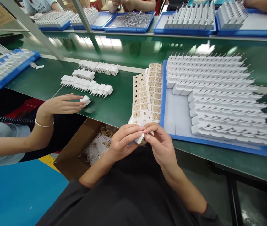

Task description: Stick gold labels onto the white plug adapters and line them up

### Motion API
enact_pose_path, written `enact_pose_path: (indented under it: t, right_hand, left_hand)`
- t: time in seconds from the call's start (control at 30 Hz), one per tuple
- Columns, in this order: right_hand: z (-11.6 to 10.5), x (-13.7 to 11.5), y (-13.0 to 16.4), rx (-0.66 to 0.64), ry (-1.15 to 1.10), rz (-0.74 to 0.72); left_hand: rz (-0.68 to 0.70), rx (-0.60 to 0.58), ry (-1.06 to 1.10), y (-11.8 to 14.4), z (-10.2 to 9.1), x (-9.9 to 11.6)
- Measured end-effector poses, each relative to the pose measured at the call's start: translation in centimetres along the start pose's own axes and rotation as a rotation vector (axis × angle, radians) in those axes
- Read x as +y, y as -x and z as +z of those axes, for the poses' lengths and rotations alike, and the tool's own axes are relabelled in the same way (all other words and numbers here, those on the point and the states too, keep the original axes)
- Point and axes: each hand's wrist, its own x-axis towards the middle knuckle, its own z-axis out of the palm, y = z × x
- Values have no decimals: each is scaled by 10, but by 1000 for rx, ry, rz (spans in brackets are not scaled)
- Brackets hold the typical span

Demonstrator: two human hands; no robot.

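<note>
My left hand [123,141] and my right hand [160,142] meet over my lap at the table's front edge. Both pinch a small white charger plug [140,139] between their fingertips. Just above them a sheet of small label stickers [147,94] lies on the green table, leaning against the blue tray [171,131]. That tray holds several rows of white charger plugs [220,94] with prongs pointing right.
A co-worker's hand [60,105] at the left reaches a loose white plug [85,99]. Rows of plugs [86,83] lie on the green table beyond it. A cardboard box [86,147] with peeled scraps sits below the table. More blue trays [128,22] line the far side.
</note>
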Motion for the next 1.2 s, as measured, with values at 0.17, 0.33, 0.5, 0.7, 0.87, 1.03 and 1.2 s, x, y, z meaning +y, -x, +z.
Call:
enact_pose_path:
  t: [0.17, 0.33, 0.5, 0.7, 0.87, 1.03, 1.2]
  right_hand:
    - [-8, -7, -3, -64, 176, -44]
    - [-13, -17, -8, -81, 592, -385]
    - [-25, -17, -3, -247, 493, -442]
    - [-49, -12, -3, -9, 485, -288]
    - [-63, -6, -8, 109, 576, -232]
    - [-73, 6, -12, 145, 643, -147]
    - [-75, 8, -14, 120, 693, -128]
  left_hand:
    - [-75, -37, 90, -2, -3, 2]
    - [-177, -88, 191, 0, -5, 2]
    - [-447, -97, 211, 3, -8, -5]
    - [-575, -126, -37, -3, -7, -24]
    - [-478, -87, -431, -16, -5, -70]
    - [-475, -213, -774, -47, -4, -118]
    - [-478, -349, -901, -69, 5, -138]
